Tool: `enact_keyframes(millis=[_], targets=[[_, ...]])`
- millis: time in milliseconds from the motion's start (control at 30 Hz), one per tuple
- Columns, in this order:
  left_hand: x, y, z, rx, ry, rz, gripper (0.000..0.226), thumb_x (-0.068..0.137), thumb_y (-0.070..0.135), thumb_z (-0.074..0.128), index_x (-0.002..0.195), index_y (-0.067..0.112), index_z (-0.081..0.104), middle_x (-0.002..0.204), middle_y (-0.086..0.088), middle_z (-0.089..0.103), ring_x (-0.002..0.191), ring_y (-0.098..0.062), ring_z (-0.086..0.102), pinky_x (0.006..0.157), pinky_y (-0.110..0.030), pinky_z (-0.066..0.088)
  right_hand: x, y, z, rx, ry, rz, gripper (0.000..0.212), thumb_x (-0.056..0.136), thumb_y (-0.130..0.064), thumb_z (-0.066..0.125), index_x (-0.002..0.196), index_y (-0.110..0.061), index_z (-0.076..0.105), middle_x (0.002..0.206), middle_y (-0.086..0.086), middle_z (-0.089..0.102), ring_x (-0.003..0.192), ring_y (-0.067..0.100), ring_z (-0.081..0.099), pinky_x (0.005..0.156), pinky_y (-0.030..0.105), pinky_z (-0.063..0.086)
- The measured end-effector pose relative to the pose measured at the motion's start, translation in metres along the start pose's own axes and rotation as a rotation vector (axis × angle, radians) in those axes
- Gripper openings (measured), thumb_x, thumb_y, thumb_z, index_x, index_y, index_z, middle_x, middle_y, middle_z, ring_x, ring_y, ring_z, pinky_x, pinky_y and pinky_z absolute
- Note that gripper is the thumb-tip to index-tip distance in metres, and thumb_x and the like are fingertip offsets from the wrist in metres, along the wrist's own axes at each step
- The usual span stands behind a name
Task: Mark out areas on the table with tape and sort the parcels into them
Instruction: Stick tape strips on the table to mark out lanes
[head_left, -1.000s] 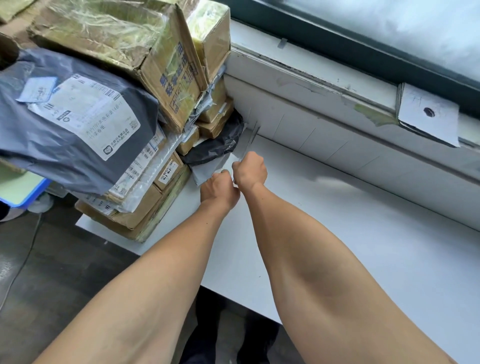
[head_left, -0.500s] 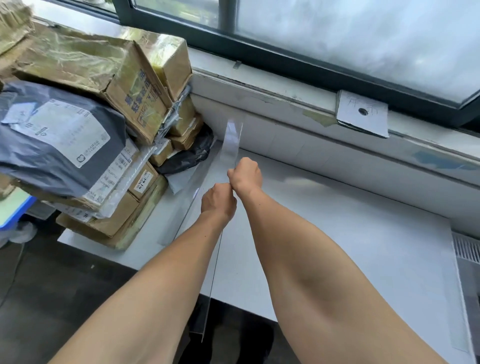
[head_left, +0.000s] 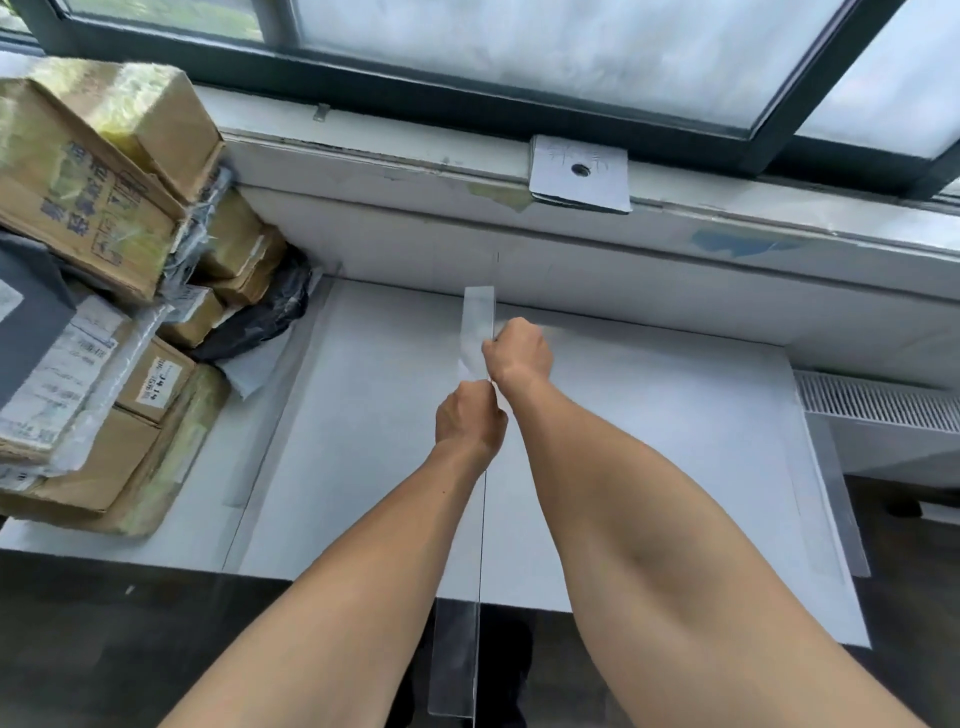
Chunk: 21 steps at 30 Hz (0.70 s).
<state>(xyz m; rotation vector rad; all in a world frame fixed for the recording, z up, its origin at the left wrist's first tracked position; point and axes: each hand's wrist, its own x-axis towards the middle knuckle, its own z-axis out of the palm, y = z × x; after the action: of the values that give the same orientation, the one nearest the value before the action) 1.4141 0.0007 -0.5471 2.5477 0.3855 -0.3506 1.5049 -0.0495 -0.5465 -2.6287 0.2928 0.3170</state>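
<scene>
Both bare forearms reach forward over the middle of the tabletop (head_left: 675, 441), converging. Left hand (head_left: 470, 418) curled, pinching the tape strip (head_left: 478, 318). Right hand (head_left: 519, 349) curled just beyond it, gripping the same strip. Backs of hands up.

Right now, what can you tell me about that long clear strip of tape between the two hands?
The long clear strip of tape is narrow, glossy and see-through. The right hand pinches it near its far end, which sticks out flat and free; the left hand grips it just nearer. From there it runs toward the camera, edge-on as a thin line over the white table, past the front edge, where it shows flat.
</scene>
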Motion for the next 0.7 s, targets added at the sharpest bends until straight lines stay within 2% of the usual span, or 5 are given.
enact_keyframes(millis=[133,267,467,567,700], targets=[[-0.012,0.035,0.027,-0.031,-0.062,0.024,0.015,0.08,0.006,0.043,0.072,0.01,0.056,0.077,-0.007,0.062,0.069,-0.03,0.056,0.056,-0.03,0.038,0.005,0.044,-0.018,-0.057,0.017,0.036,0.034,0.088,-0.011,0.055,0.059,-0.015,0.038,0.078,0.006,0.053,0.073,0.03,0.051,0.061,0.03,0.036],[-0.029,0.07,0.055,0.0,-0.078,0.051,0.019,0.08,0.004,0.044,0.062,0.012,0.044,0.074,-0.007,0.06,0.065,-0.029,0.051,0.057,-0.03,0.037,0.011,0.091,-0.036,-0.094,-0.003,0.084,0.035,0.087,-0.005,0.057,0.059,-0.013,0.038,0.071,0.007,0.052,0.07,0.031,0.052,0.059,0.029,0.036],[-0.06,0.115,0.109,0.077,-0.183,0.105,0.026,0.081,0.004,0.047,0.06,0.013,0.035,0.062,0.0,0.043,0.062,-0.027,0.047,0.056,-0.027,0.033,0.027,0.163,-0.065,-0.099,-0.019,0.138,0.038,0.086,0.0,0.055,0.059,-0.013,0.031,0.057,0.002,0.035,0.06,0.027,0.04,0.044,0.025,0.022],[-0.074,0.134,0.134,0.073,-0.261,0.096,0.023,0.082,0.006,0.047,0.061,0.012,0.039,0.064,0.0,0.046,0.064,-0.026,0.052,0.056,-0.026,0.035,0.035,0.193,-0.079,-0.116,-0.012,0.146,0.039,0.086,0.002,0.054,0.06,-0.013,0.03,0.058,0.002,0.033,0.052,0.022,0.033,0.043,0.024,0.021],[-0.087,0.164,0.165,0.073,-0.344,0.113,0.011,0.081,0.005,0.046,0.073,0.01,0.05,0.073,-0.003,0.054,0.078,-0.028,0.064,0.057,-0.026,0.039,0.048,0.23,-0.094,-0.151,-0.016,0.162,0.036,0.084,0.006,0.052,0.06,-0.012,0.031,0.06,0.002,0.035,0.059,0.025,0.038,0.043,0.024,0.022]])
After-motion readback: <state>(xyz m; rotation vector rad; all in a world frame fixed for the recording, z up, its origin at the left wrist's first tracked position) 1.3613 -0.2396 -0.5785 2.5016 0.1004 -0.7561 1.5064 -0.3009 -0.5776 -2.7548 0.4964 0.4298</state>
